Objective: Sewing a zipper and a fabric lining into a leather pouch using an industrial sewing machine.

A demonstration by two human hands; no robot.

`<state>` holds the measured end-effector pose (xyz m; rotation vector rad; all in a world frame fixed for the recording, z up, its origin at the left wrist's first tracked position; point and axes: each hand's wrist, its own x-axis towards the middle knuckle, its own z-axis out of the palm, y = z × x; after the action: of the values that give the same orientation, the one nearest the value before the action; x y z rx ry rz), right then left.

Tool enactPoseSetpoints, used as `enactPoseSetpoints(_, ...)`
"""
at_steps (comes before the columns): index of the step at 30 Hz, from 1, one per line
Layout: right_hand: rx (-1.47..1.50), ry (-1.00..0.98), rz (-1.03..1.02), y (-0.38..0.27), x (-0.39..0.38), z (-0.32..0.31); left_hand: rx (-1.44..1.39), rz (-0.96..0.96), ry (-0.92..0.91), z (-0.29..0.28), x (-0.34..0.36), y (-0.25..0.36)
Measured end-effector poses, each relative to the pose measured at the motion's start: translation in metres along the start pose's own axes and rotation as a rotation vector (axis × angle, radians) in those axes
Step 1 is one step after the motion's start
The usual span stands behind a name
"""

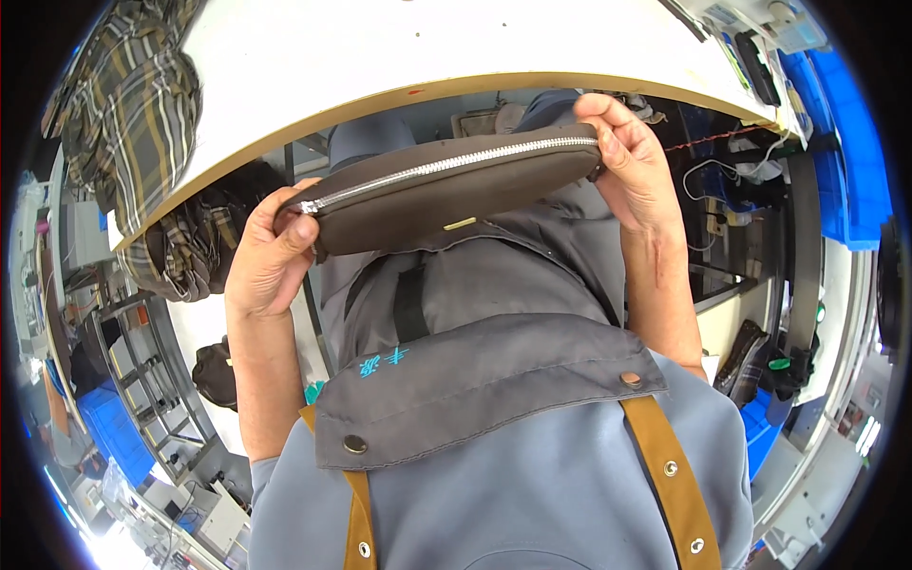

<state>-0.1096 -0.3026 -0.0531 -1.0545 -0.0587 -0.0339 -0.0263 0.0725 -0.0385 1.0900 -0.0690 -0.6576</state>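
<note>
A dark brown zippered pouch (pixel 399 211) is held up between my two hands, above my lap and just off the table's front edge. Its silver zipper runs along the top and looks closed, with the slider at the left end. A small gold-coloured plate sits on its front. My left hand (pixel 273 249) pinches the left end, thumb in front by the zipper slider. My right hand (pixel 627 161) grips the right end between thumb and fingers; some fingertips are hidden behind the pouch.
The white table (pixel 399 47) curves across the front. Plaid cloth (pixel 133 123) drapes over its left side. Blue bins (pixel 841 152) stand at the right, near loose cables (pixel 727 180). A metal rack (pixel 157 380) stands at the left. I wear a grey apron (pixel 484 389).
</note>
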Motion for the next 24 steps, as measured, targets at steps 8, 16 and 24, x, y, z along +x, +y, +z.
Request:
enactPoseSetpoints(8, -0.089, -0.023, 0.168, 0.005, -0.006, 0.003, 0.151, 0.178, 0.160, 0.021, 0.009, -0.017)
enactPoseSetpoints(16, -0.194, -0.013, 0.156, 0.000, -0.006, 0.005, 0.789, 0.245, 0.311, 0.025, 0.013, -0.009)
enactPoseSetpoints(24, -0.319, 0.005, 0.168, -0.007, -0.008, 0.000, 0.507, 0.145, 0.195, 0.027, 0.013, -0.004)
